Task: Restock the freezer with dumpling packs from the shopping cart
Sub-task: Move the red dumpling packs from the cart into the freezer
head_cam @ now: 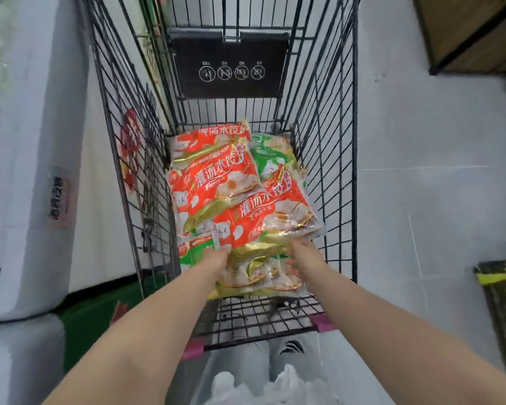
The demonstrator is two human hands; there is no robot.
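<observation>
Several red, green and gold dumpling packs (216, 182) lie piled in the black wire shopping cart (336, 159). Both my arms reach down into the cart. My left hand (216, 258) grips the left edge of the nearest pack (257, 267), a gold and red one, with its fingers hidden under the plastic. At the right edge of the same pack, my right hand (303, 254) holds on with curled fingers. A red pack (269, 217) rests partly on top of it. The white freezer (24, 171) stands along the left.
A black sign plate (231, 65) hangs on the cart's far wall. At the top right sits a wooden crate (473, 30). A basket with yellow items (503, 287) is at the right edge. White floor tiles (421, 171) lie right of the cart.
</observation>
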